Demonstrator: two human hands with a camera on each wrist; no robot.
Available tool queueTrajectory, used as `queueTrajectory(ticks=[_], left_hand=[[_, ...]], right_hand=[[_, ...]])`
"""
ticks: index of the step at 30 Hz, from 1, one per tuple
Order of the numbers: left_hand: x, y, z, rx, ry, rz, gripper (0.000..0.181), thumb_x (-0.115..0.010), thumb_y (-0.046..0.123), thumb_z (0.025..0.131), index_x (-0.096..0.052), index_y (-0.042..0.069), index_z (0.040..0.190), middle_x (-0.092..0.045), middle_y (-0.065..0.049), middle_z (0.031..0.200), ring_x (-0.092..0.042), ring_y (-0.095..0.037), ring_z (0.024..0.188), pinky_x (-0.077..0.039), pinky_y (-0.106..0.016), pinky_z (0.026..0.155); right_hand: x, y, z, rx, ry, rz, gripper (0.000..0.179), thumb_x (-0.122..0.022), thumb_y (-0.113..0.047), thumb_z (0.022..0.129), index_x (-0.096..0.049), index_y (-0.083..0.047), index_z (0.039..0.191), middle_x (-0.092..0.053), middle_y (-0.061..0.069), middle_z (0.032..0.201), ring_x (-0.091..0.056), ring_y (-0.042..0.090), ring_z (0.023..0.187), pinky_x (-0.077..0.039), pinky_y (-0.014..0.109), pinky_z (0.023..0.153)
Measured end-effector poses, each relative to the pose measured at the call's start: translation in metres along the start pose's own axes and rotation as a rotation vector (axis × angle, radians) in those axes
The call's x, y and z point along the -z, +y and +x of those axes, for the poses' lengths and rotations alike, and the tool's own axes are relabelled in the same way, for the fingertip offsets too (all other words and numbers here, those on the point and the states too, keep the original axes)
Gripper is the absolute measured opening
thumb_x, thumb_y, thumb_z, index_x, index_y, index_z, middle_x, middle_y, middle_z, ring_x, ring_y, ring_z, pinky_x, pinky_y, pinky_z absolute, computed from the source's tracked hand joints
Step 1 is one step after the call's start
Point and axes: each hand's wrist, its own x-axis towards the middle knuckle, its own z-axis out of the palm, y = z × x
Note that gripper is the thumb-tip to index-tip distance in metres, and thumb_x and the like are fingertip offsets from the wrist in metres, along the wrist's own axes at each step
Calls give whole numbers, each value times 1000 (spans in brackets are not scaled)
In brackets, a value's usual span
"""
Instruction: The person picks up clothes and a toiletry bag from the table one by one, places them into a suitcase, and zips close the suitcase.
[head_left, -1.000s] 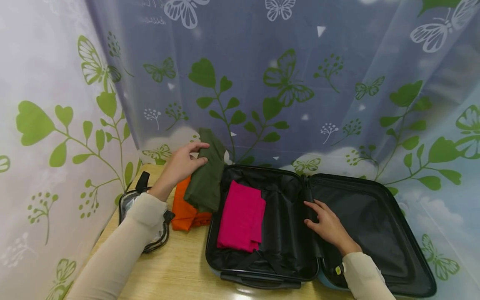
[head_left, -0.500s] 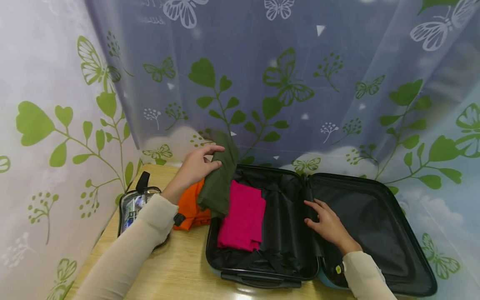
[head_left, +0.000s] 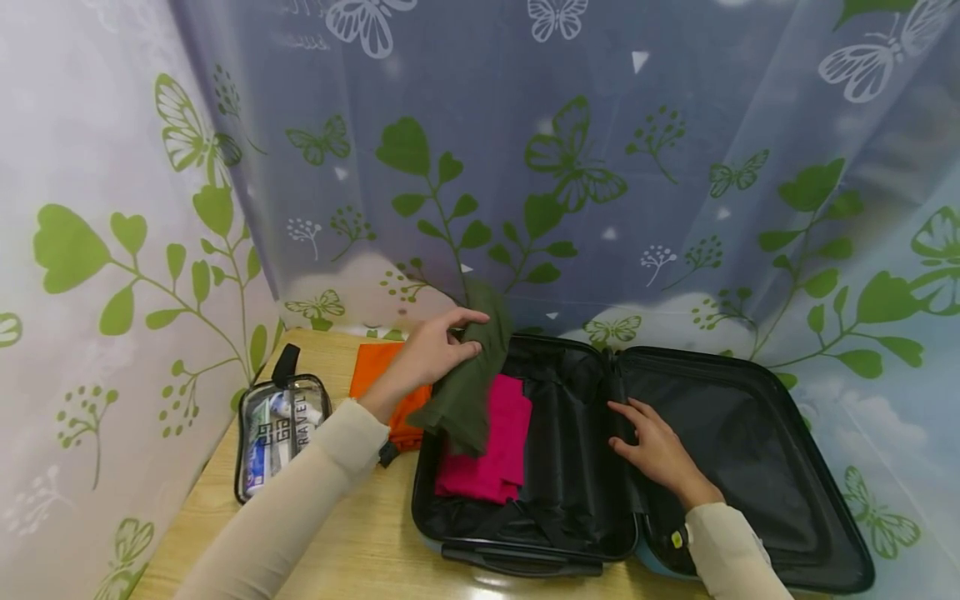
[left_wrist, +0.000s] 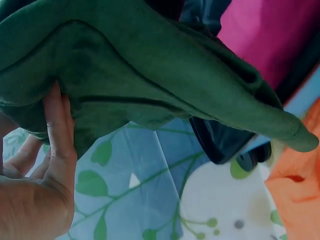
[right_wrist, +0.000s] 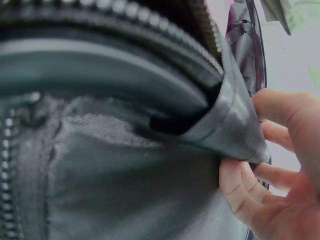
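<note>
My left hand (head_left: 442,350) pinches a dark green folded garment (head_left: 480,367) between thumb and fingers; it hangs over the left rim of the open suitcase (head_left: 570,450). Beneath, a folded bright pink garment (head_left: 506,442) lies in that left half, partly covered by the green one. In the left wrist view, the fingers (left_wrist: 60,127) press into the green cloth (left_wrist: 135,75). My right hand (head_left: 660,454) rests at the hinge side between the two halves, fingers loosely spread. Up close in the right wrist view, its fingertips touch the black lining (right_wrist: 232,120) by the hinge.
An orange folded garment (head_left: 371,367) lies on the wooden table (head_left: 360,533), left of the suitcase. Farther left stands a transparent travel pouch (head_left: 281,425) with small items inside. The suitcase lid (head_left: 750,467) lies open to the right. A printed curtain (head_left: 480,167) hangs behind.
My left hand has carried the green garment rightward from above the orange garment to over the pink one. The pouch has come into fuller view. My right hand stays in place.
</note>
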Motion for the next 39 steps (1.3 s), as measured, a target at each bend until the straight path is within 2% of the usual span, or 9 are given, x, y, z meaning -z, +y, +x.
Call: queueTrajectory(ticks=[6, 14, 19, 22, 27, 29, 34, 36, 39], left_hand=[[-16, 7, -1, -27, -17, -30, 44, -75, 19, 105, -68, 26, 148, -63, -11, 149, -68, -19, 84, -57, -34, 72], [-48, 9, -4, -36, -61, -49, 43, -77, 20, 103, -70, 26, 146, -68, -9, 142, -71, -15, 79, -60, -32, 72], [-65, 9, -6, -14, -77, -48, 43, -78, 21, 103, -70, 29, 145, -67, -7, 144, -69, -14, 78, -58, -30, 72], [-73, 9, -6, -2, -93, -77, 43, -78, 21, 103, -70, 29, 145, -66, -8, 147, -68, -15, 76, -56, -30, 71], [-84, 8, -7, 5, -127, -127, 43, -77, 19, 104, -70, 26, 145, -64, -10, 150, -70, -13, 78, -57, -30, 70], [-88, 8, -7, 8, -128, -117, 43, -77, 20, 104, -70, 27, 145, -65, -8, 149, -71, -12, 78, -58, -30, 71], [-95, 3, -7, 24, -139, -74, 43, -77, 21, 104, -69, 27, 146, -74, -8, 130, -68, -13, 71, -55, -30, 69], [-97, 0, -7, 33, -141, -61, 43, -77, 19, 104, -69, 26, 146, -74, -8, 131, -67, -13, 68, -54, -30, 69], [-98, -6, -6, 35, -136, -54, 43, -77, 16, 103, -70, 23, 145, -69, -10, 145, -63, -11, 66, -53, -28, 69]], right_hand=[[0, 1, 0, 0, 1, -5, 63, -74, -21, 105, -51, -7, 162, -34, 36, 168, -68, 50, 119, -58, 66, 93], [-1, 1, 1, 3, -2, -8, 63, -73, -21, 105, -51, -6, 162, -35, 36, 168, -68, 50, 118, -59, 66, 93], [0, 0, 1, 1, -6, -6, 64, -73, -22, 105, -50, -6, 162, -34, 36, 168, -68, 50, 118, -59, 65, 91], [0, 0, 1, -8, -12, -3, 64, -73, -22, 105, -50, -7, 163, -33, 36, 169, -67, 50, 119, -59, 65, 91], [0, 0, 1, -14, -20, -5, 64, -73, -23, 106, -49, -7, 163, -32, 36, 169, -67, 50, 119, -59, 64, 91], [1, 0, 1, -12, -20, -4, 64, -73, -22, 106, -49, -7, 163, -32, 36, 169, -67, 50, 119, -58, 65, 91], [1, 0, 0, -12, -20, 2, 64, -73, -22, 106, -49, -7, 163, -31, 35, 170, -66, 50, 120, -58, 65, 92], [1, 0, 0, -12, -23, 1, 64, -72, -23, 106, -49, -7, 163, -31, 35, 170, -66, 50, 120, -58, 65, 92], [1, 0, 1, -14, -23, 1, 64, -73, -23, 106, -49, -7, 163, -31, 35, 169, -66, 51, 120, -58, 66, 92]])
